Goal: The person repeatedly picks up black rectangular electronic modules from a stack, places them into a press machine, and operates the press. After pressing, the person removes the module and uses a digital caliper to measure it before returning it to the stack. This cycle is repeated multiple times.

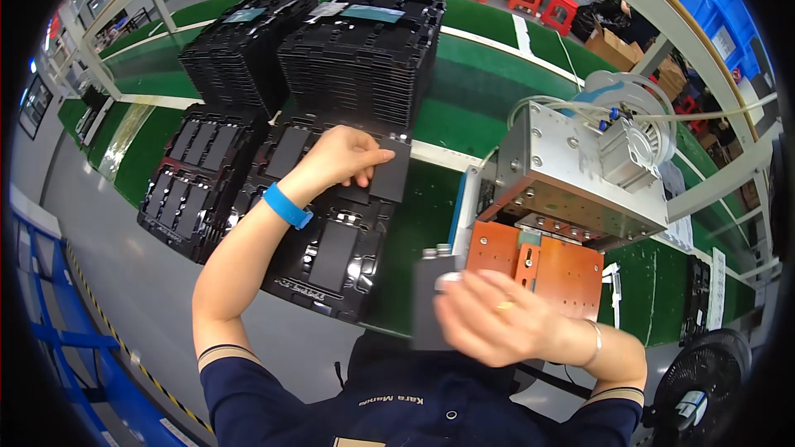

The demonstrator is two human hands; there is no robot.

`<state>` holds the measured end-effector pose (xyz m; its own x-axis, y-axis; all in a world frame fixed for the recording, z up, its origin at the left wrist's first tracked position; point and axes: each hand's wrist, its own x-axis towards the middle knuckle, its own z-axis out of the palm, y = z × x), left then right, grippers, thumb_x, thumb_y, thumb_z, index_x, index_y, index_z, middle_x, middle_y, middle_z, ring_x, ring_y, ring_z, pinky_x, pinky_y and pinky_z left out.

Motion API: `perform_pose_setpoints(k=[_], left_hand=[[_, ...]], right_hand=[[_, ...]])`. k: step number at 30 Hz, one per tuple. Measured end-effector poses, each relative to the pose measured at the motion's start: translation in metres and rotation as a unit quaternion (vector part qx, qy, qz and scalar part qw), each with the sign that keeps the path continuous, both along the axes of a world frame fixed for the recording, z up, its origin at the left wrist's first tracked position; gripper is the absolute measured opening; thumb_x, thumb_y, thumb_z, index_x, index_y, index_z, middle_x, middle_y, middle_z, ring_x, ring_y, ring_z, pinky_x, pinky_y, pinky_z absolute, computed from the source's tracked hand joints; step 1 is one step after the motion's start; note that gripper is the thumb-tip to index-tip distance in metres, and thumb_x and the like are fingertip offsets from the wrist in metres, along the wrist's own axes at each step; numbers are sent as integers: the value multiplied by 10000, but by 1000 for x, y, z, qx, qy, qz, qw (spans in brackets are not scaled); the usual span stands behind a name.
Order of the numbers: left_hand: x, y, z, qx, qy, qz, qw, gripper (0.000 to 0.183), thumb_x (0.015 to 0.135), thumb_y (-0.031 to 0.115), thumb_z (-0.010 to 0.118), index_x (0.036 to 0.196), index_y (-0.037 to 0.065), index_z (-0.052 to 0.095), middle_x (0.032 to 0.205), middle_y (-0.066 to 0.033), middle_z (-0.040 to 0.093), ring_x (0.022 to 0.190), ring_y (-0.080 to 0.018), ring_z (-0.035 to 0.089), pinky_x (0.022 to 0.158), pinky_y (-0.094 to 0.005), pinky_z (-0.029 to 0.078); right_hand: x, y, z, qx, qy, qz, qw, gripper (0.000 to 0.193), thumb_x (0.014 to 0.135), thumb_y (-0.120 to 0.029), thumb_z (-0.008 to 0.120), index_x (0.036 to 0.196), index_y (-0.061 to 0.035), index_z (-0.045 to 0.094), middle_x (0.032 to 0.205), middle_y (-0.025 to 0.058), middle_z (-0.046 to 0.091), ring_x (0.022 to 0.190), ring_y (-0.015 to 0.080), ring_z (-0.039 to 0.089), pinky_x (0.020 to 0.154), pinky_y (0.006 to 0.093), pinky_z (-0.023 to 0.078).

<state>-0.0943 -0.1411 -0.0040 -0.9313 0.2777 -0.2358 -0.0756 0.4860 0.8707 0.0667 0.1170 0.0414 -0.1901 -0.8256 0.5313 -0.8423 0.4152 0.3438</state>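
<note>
My left hand reaches over a black plastic tray. Its thumb and fingers pinch a flat dark grey panel at the tray's far right corner. Other dark rectangular panels lie in the tray's pockets. My right hand, a little smeared by motion, grips another flat dark panel upright in front of my body. Something small and white shows at its fingertips. Just beyond this hand is a metal press-like machine with orange plates at its base.
Two tall stacks of black trays stand behind the work area. Another tray with panels lies at the left. A black fan is at lower right, and a translucent reel sits behind the machine. Frame posts rise at the right.
</note>
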Motion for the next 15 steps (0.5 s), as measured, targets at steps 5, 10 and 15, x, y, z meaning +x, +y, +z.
perform_pose_setpoints(k=[5,10,15], left_hand=[[10,8,11,-85,99,51,990,245,828,213,730,793,-6,627,564,-57,617,462,-117,584,435,-250,434],[51,48,43,-156,395,-7,905,222,791,127,749,791,19,555,540,-75,517,466,-180,507,461,-320,396],[113,110,32,-84,538,-321,775,306,778,282,760,911,44,620,866,-70,620,753,-235,624,610,-355,522]], right_hand=[[44,88,-9,-65,-103,-179,976,159,784,-35,642,939,-20,677,1009,131,663,836,245,684,759,356,571],[64,109,-24,-102,-231,-272,929,321,712,12,593,1023,5,672,1063,137,652,935,273,671,771,317,566],[45,113,-25,-170,-283,-279,902,298,717,23,659,1007,-45,677,1001,60,658,892,235,633,719,324,536]])
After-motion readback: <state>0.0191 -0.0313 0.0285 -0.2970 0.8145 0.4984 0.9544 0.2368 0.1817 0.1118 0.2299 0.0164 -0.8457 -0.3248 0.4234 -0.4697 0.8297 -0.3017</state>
